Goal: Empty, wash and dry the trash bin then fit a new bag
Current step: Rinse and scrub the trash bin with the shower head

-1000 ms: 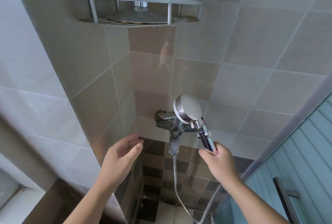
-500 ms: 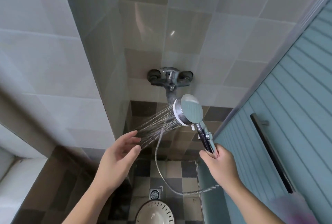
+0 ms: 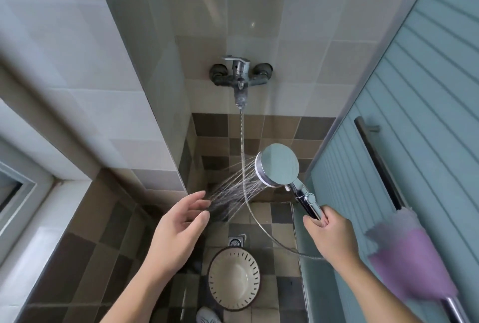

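Right hand point(image 3: 330, 234) wrapped around the lower end of the chrome handle of a round silver hand shower point(image 3: 278, 164), fingers point(image 3: 315, 221) curled tight on the grip, head tilted so its face points left. Thin jets of water point(image 3: 233, 190) fanning from the head toward the left hand point(image 3: 178, 221), held out palm-inward with fingers straight and slightly spread, gripping nothing, fingertips in the spray. Flexible metal hose point(image 3: 242, 146) hanging from the wall-mounted chrome mixer tap point(image 3: 241, 74), looping down behind the spray and curving to the right under the right wrist. On the brown-and-beige checkered tile floor point(image 3: 103, 258), directly below and between the 2 hands: round cream trash bin with dark rim and slotted wall point(image 3: 233, 278), standing upright, mouth up, nothing visible inside. Small square metal floor drain point(image 3: 236, 241) just beyond the bin's far rim. On the right, ribbed pale blue glass door point(image 3: 427, 115) with a dark vertical bar handle point(image 3: 375, 162), and a purple fluffy duster point(image 3: 409, 255) in front of it.
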